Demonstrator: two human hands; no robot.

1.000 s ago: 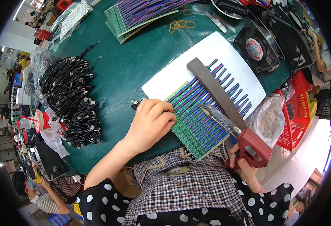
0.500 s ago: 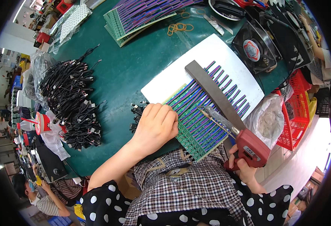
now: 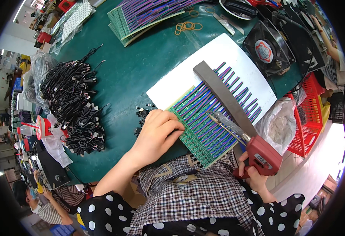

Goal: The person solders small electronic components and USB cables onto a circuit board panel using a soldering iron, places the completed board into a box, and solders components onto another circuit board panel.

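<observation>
A panel of green circuit boards [image 3: 194, 143] lies in front of me, with rows of blue, purple and black flat wires [image 3: 235, 87] running off it. Across the wires rests a dark grey bar [image 3: 224, 96]. My left hand [image 3: 154, 135] is closed at the panel's left edge, thumb and forefinger nearly together; what they pinch, if anything, is hidden. Dark red and pistol-shaped, a soldering gun [image 3: 262, 155] is held in my right hand [image 3: 253, 173], fingers wrapped round its grip. Its thin tip hangs over the wires. Behind my left hand lie small black cable ends [image 3: 143, 112].
Under the panel is a white sheet [image 3: 176, 88]. Bundled black cables [image 3: 72, 106] lie left, beside a red cup [image 3: 42, 128]. More wired boards [image 3: 119, 25] and rubber bands [image 3: 188, 26] are at the back. A fan [image 3: 264, 51] and red basket [image 3: 310, 114] stand right.
My left hand has rotated and opened its curl somewhat, its fingertips now reaching the panel's left edge. The right hand and soldering gun have stayed almost still.
</observation>
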